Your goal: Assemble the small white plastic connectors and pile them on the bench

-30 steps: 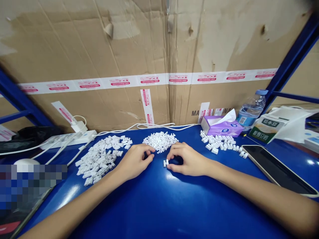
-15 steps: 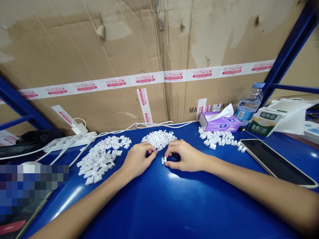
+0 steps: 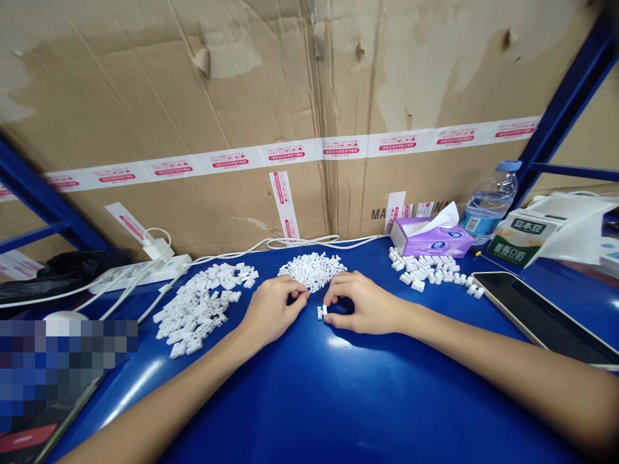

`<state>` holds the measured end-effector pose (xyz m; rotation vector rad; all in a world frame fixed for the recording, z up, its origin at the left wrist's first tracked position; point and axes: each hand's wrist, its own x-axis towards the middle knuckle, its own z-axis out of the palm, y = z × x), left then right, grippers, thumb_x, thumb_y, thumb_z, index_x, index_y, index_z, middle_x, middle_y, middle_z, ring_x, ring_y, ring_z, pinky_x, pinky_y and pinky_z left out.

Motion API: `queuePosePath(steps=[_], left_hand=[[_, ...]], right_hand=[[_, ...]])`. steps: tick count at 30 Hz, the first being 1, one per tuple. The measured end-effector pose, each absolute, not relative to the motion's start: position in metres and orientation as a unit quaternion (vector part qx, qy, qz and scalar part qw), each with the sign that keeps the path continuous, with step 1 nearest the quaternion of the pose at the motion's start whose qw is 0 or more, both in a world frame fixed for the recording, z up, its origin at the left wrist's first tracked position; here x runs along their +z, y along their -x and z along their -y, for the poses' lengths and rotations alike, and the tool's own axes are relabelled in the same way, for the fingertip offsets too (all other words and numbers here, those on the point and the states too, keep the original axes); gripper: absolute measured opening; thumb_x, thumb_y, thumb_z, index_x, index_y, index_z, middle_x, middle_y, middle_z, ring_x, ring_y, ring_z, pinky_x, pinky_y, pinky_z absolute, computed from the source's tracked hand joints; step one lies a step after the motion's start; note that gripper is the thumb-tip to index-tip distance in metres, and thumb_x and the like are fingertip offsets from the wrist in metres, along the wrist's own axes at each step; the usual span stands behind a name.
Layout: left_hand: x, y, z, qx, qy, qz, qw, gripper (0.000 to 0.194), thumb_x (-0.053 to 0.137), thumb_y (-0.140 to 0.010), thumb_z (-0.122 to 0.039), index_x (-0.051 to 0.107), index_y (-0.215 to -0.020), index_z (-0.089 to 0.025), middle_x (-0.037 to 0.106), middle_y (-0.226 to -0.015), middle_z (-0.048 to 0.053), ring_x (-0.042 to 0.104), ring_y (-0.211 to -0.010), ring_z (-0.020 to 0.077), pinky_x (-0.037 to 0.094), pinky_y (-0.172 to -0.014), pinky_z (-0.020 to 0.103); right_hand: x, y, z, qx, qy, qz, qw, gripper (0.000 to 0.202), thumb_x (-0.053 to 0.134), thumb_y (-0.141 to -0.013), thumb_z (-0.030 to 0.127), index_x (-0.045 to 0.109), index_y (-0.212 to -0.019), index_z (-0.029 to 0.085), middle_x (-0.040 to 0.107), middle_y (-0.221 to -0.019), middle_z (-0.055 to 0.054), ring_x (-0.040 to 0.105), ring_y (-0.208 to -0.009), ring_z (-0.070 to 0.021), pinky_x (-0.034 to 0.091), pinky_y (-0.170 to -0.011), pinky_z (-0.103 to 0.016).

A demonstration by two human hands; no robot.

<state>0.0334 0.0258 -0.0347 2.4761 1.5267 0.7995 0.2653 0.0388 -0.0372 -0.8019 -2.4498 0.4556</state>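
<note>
In the head view, two hands: the right hand [image 3: 363, 304] pinches one white connector [image 3: 322, 312] just above or on the blue worktop [image 3: 309, 399]; the left hand [image 3: 276, 308] has its fingertips together, contents unclear. Three white heaps lie around: flat pieces [image 3: 200, 309] left, tiny pieces [image 3: 313, 270] centre, assembled-looking pieces [image 3: 430, 269] right, near one phone [image 3: 546, 319].
</note>
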Motion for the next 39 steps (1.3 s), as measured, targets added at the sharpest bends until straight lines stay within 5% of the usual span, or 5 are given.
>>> queuePosePath(steps=[39], left_hand=[[-0.015,-0.042,0.004,0.111,-0.91,-0.263,-0.3,0.029,0.047,-0.101,-0.015,0.062,-0.077,-0.018,0.063,-0.075,0.003,0.056,-0.071,0.0193,0.034,-0.066,0.036]], right_hand=[[-0.039,-0.264,-0.038,0.154,0.285,0.91,0.259,0.011,0.075,-0.084,0.028,0.07,-0.09,0.02,0.066,-0.085,0.001,0.06,-0.082,-0.0164,0.038,-0.079,-0.033]])
